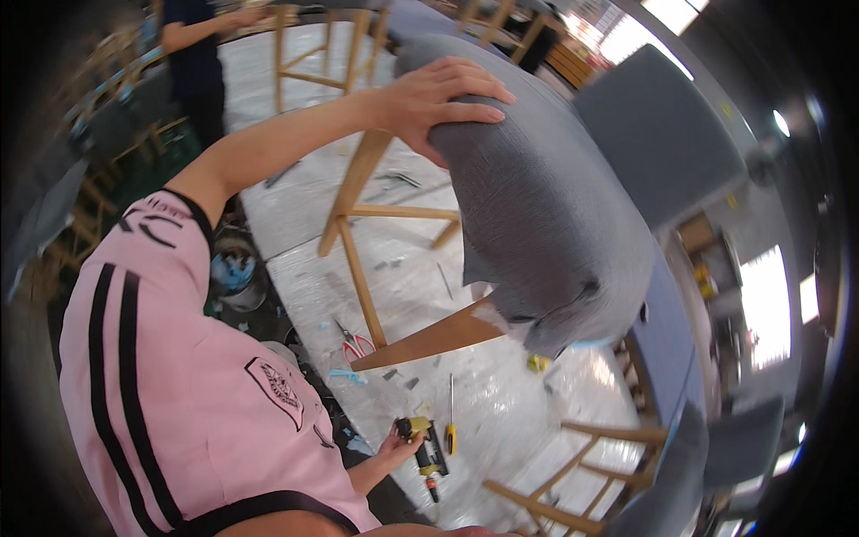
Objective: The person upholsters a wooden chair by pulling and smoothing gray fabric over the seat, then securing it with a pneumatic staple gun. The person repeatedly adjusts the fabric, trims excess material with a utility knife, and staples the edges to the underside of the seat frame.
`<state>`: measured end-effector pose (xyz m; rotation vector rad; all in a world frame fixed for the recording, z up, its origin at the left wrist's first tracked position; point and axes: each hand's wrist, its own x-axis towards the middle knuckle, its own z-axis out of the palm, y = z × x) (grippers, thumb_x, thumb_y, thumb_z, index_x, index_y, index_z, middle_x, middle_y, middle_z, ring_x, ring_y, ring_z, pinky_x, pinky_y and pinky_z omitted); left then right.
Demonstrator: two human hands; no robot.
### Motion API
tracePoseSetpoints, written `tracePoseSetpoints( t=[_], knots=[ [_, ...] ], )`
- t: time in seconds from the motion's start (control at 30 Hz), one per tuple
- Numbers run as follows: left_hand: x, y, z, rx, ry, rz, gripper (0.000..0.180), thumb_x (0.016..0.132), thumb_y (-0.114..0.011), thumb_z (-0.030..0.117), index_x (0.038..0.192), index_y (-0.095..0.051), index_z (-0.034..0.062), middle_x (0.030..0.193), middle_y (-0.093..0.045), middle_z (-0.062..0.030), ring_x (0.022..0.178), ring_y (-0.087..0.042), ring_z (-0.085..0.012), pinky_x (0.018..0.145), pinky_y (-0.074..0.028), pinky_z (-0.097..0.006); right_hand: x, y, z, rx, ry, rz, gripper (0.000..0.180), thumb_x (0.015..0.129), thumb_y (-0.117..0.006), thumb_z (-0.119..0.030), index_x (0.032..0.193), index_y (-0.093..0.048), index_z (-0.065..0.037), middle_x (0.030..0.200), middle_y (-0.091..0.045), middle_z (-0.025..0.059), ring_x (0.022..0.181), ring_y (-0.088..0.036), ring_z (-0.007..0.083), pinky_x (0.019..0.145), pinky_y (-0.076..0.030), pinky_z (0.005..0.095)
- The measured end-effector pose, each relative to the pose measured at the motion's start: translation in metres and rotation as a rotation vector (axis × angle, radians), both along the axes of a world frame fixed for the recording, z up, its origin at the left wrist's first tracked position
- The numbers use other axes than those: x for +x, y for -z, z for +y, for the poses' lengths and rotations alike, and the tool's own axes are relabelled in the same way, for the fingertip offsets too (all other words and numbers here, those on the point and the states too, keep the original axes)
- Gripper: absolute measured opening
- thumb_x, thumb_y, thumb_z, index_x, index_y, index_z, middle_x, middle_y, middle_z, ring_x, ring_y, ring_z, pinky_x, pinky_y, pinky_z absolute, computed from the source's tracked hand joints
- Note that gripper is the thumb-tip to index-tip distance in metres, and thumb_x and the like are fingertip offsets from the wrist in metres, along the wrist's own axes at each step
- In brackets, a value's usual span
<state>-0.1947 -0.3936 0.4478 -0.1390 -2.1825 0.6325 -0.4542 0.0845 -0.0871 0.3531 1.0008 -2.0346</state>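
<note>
A grey upholstered chair with wooden legs stands tilted on the table, its fabric gathered in folds near one leg. My left hand lies over the far upper edge of its padding, fingers curled onto the cloth. Low and near my chest, my right hand is closed around a black and yellow staple gun; part of the hand is hidden behind it. Beside the gun lies a screwdriver with a yellow handle. Red-handled pliers rest close to the chair's leg.
Plastic film covers the table, with scraps scattered on it. A bucket holding blue scraps stands by the table's left edge. More grey chairs surround the work area. Another person in dark clothes stands at the far left.
</note>
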Motion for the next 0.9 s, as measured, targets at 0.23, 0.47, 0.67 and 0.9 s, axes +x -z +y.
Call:
tracePoseSetpoints(
  t=[0.23,0.47,0.67,0.9],
  knots=[
    [0.087,0.026,-0.009,-0.001,-0.061,-0.053,0.121,0.070,-0.091,0.046,0.162,-0.014,0.0298,0.159,-0.037,-0.0171,0.142,-0.040,-0.0410,0.118,-0.034,-0.058,0.016,0.112,0.008,0.124,-0.182,-0.148,0.063,0.102,-0.058,-0.052,0.142,-0.053,-0.004,0.128,-0.064,0.0172,0.112,-0.066,0.0353,0.097,-0.055,0.0514],
    [0.186,0.084,0.013,0.191,-0.272,0.069,0.129,0.071,-0.092,0.022,0.161,-0.001,0.0382,0.163,-0.026,-0.0187,0.150,-0.030,-0.0436,0.124,-0.027,-0.058,-0.002,0.103,-0.019,0.790,-0.955,0.232,0.064,0.104,-0.049,-0.053,0.101,-0.064,0.009,0.092,-0.072,0.0218,0.079,-0.075,0.0340,0.063,-0.064,0.0437],
    [0.156,0.116,0.050,0.521,-0.437,0.079,0.134,0.061,-0.091,0.007,0.165,-0.007,0.0209,0.168,-0.017,-0.0182,0.155,-0.019,-0.0413,0.127,-0.019,-0.058,-0.046,0.039,-0.123,0.551,-1.272,1.306,0.035,0.098,-0.059,-0.029,0.088,-0.075,0.000,0.073,-0.072,0.0103,0.060,-0.068,0.0181,0.051,-0.052,0.0348],
    [0.143,0.078,0.175,0.794,-0.244,0.016,0.079,0.079,-0.083,0.028,0.150,-0.052,0.0149,0.161,-0.043,-0.0084,0.155,-0.025,-0.0339,0.126,-0.020,-0.056,0.021,-0.026,-0.176,0.366,-0.907,0.852,0.033,0.099,-0.063,-0.026,0.117,-0.068,0.001,0.102,-0.075,0.0144,0.074,-0.072,0.0223,0.058,-0.059,0.0338]
  ],
)
